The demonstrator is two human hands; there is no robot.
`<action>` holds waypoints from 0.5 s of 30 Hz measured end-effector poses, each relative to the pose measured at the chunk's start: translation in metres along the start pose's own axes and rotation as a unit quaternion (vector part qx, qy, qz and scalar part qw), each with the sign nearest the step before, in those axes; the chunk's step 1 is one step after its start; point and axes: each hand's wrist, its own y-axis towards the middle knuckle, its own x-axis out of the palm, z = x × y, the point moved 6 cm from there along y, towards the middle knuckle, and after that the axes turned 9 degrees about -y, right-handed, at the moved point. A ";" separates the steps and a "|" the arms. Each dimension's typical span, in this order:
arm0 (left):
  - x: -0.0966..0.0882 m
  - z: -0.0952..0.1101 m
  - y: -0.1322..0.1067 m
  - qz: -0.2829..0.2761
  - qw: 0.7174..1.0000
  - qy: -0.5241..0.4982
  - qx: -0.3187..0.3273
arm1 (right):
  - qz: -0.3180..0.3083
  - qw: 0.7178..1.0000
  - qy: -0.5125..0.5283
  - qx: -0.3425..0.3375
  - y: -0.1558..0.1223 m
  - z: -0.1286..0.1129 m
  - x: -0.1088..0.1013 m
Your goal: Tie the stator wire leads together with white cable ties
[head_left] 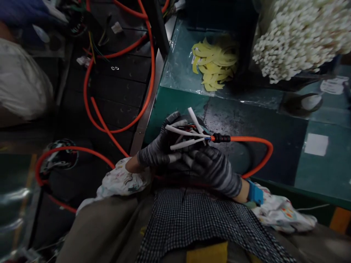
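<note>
My left hand (157,148) and my right hand (212,166) wear grey striped gloves and meet at the edge of the green workbench (181,98). Both are closed around the end of an orange cable (256,146), which loops off to the right on the bench. The cable ends in a black collar (221,138). Several thin wires capped with white sleeves (186,133) fan out from it over my left fingers. My right fingers grip just below the wires. A blue strap (255,192) circles my right wrist.
A pile of yellow strips (214,64) lies under clear plastic at the back of the bench. A heap of white small parts (298,36) fills a bin at top right. More orange cable (117,91) coils on the dark floor to the left.
</note>
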 end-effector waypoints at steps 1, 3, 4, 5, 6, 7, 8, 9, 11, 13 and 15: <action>0.004 0.001 0.000 0.008 1.000 -0.003 0.004 | 0.035 0.999 -0.012 -0.016 -0.003 0.000 -0.010; 0.012 0.007 0.003 0.018 0.999 0.018 0.019 | 0.087 0.994 -0.066 0.014 -0.007 0.007 -0.026; 0.016 0.012 0.004 0.026 0.998 0.042 0.028 | 0.091 0.990 -0.094 0.061 -0.008 0.015 -0.029; 0.020 0.017 0.006 0.030 0.996 0.074 0.038 | 0.085 0.983 -0.114 0.113 -0.008 0.023 -0.030; 0.024 0.022 0.008 0.030 0.992 0.110 0.049 | 0.071 0.977 -0.121 0.158 -0.007 0.030 -0.028; 0.027 0.026 0.010 0.028 0.987 0.147 0.060 | 0.056 0.973 -0.115 0.191 -0.006 0.036 -0.024; 0.029 0.030 0.012 0.026 0.981 0.180 0.068 | 0.043 0.970 -0.103 0.215 -0.005 0.042 -0.020; 0.031 0.033 0.013 0.024 0.975 0.206 0.075 | 0.035 0.968 -0.092 0.232 -0.004 0.046 -0.017; 0.032 0.036 0.015 0.012 0.969 0.233 0.080 | 0.033 0.968 -0.075 0.239 -0.002 0.054 -0.013; 0.032 0.036 0.015 0.004 0.966 0.248 0.077 | 0.043 0.971 -0.053 0.228 0.001 0.060 -0.014; 0.031 0.035 0.014 0.007 0.963 0.258 0.073 | 0.055 0.975 -0.031 0.214 0.002 0.066 -0.017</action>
